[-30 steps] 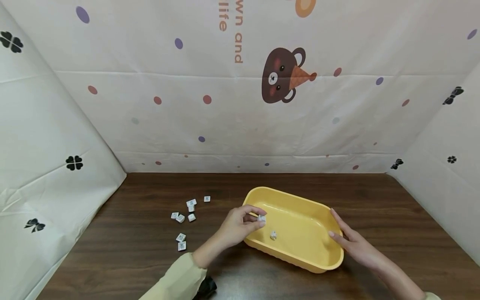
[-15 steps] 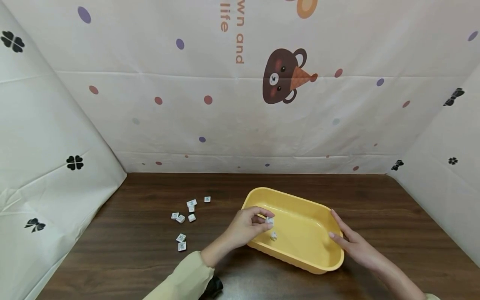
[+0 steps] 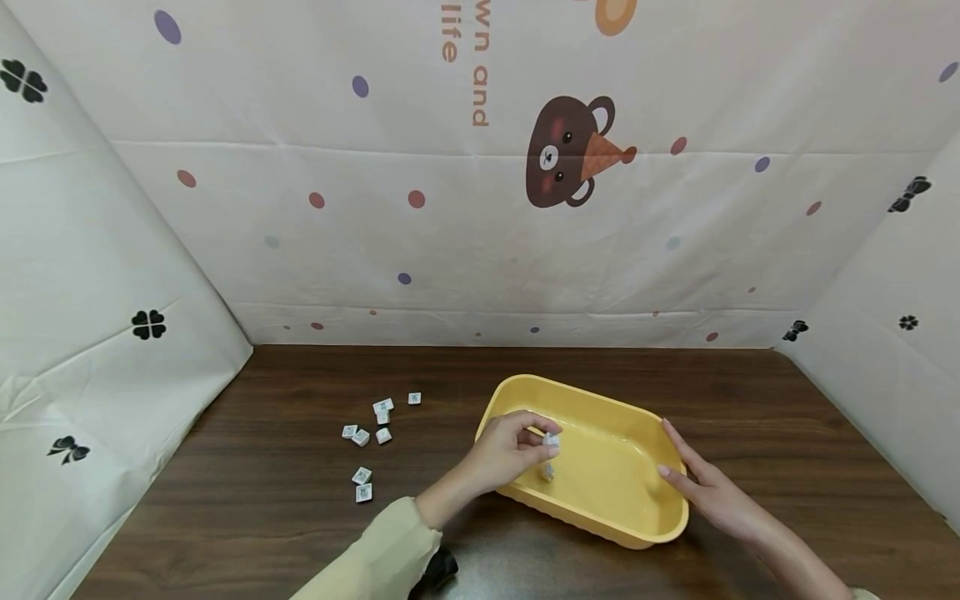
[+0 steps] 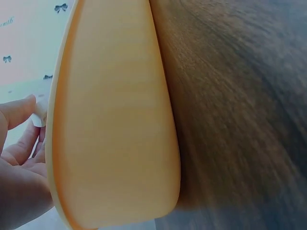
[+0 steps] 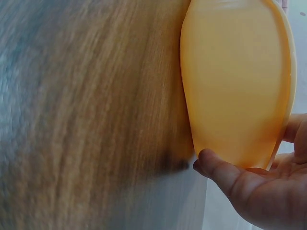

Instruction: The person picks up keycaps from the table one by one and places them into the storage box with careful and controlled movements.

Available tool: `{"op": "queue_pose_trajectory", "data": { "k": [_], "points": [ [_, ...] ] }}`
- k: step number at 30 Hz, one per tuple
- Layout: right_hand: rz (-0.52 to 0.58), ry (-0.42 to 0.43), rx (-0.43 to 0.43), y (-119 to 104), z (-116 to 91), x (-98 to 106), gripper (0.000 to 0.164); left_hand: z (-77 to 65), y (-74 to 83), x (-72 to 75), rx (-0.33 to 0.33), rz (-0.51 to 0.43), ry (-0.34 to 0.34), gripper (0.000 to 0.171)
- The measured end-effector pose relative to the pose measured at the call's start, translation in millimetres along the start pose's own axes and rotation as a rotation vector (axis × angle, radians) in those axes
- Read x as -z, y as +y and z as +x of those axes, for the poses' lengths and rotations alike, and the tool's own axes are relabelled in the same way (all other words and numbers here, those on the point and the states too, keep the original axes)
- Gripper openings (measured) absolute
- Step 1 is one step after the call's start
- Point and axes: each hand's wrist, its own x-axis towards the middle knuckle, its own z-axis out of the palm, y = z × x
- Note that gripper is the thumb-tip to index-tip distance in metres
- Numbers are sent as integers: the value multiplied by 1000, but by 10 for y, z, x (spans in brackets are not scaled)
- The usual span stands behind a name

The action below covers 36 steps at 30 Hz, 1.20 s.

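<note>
Over the left part of a yellow plastic tray, my left hand pinches a small white square block between thumb and fingertips. Another small whitish piece lies on the tray floor just below that hand. At the tray's right end, my right hand grips the wall, its thumb reaching over the rim. The left wrist view shows the pinched block beyond the tray's wall, partly hidden by the fingers. In the right wrist view the right hand holds the tray's end.
Several small white blocks with printed faces, such as one block, lie scattered on the dark wooden table left of the tray. A white printed cloth stands behind and at both sides. Something black shows beneath the left sleeve.
My left hand has moved a little to the right with the pinched block, further in over the tray. The right hand and the loose blocks have stayed in place.
</note>
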Motion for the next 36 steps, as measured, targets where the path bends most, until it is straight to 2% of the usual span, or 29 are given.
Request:
{"op": "queue_pose_trajectory", "data": {
  "k": [8, 18, 22, 28, 36],
  "points": [
    [-18, -2, 1, -5, -1, 9, 70, 33, 23, -34, 18, 20, -18, 20],
    [12, 3, 3, -11, -6, 13, 71, 76, 108, -94, 60, -18, -67, 21],
    [-5, 8, 6, -14, -9, 10, 70, 99, 121, -118, 72, 19, -96, 20],
    [4, 14, 21, -12, -9, 12, 71, 126, 147, -158, 69, 144, -146, 19],
    [-26, 13, 0, -11, -8, 3, 71, 162, 162, -239, 60, 224, -168, 18]
  ]
}}
